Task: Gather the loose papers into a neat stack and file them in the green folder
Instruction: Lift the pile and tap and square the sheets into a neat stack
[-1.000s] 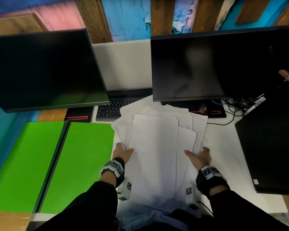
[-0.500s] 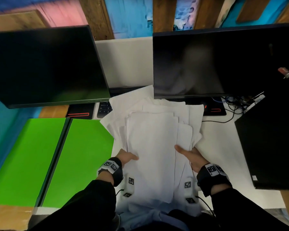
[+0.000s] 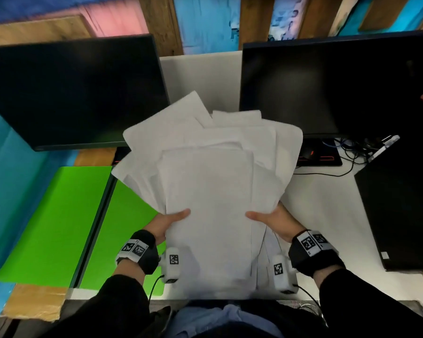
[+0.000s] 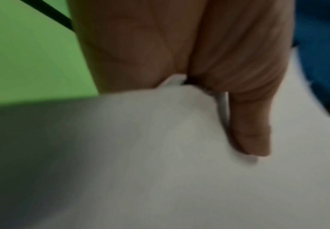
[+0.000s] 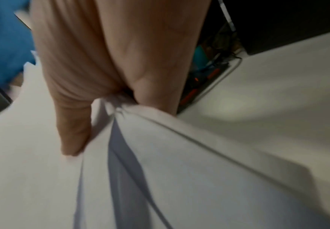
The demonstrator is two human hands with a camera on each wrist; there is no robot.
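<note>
The papers [image 3: 206, 191], a fanned, uneven bundle of white sheets, are held up above the white tabletop [image 3: 327, 215], their far ends splayed in front of the two dark monitors. The left hand [image 3: 166, 224] pinches the bundle's left edge, thumb [image 4: 252, 131] lying on the top sheet and the fingers hidden beneath. The right hand [image 3: 274, 222] pinches the right edge likewise, thumb [image 5: 73, 131] on top, with the sheets creased and bunched at the grip. The near ends of the sheets hang toward the person's lap. The green folder [image 3: 59, 223] lies open and flat to the left of the papers, its dark spine running between two green panels; the bundle's left corner overhangs the nearer panel. To the right of the papers stands a black computer case [image 3: 401, 211], with tangled cables [image 3: 347, 152] beyond it.
</note>
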